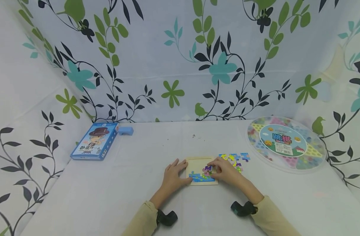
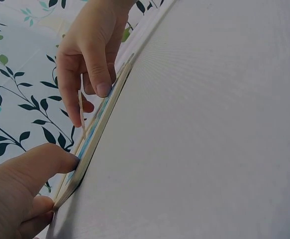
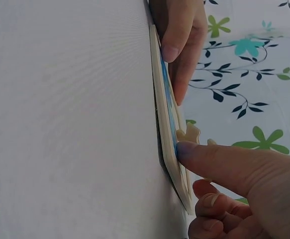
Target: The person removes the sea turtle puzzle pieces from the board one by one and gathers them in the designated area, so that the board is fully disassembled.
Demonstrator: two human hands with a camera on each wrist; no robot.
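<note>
A light wooden puzzle board (image 1: 199,162) lies on the table, blue pieces (image 1: 196,178) filling its lower part. My left hand (image 1: 171,178) grips its left side, the thumb over the rim in the left wrist view (image 2: 60,162). My right hand (image 1: 227,172) pinches a purple and pink piece (image 1: 207,169) over the board's right half. That piece (image 2: 81,117) stands tilted on edge in the left wrist view, below the right hand (image 2: 92,45). In the right wrist view the right thumb (image 3: 204,158) rests at the board's edge (image 3: 162,114), next to the piece (image 3: 190,133).
Loose puzzle pieces (image 1: 234,158) lie right of the board, partly behind the right hand. A round game set (image 1: 312,144) is at the back right. At the back left are a blue box (image 1: 94,142) and a small blue block (image 1: 126,130). Patterned cloth (image 1: 144,75) hangs behind.
</note>
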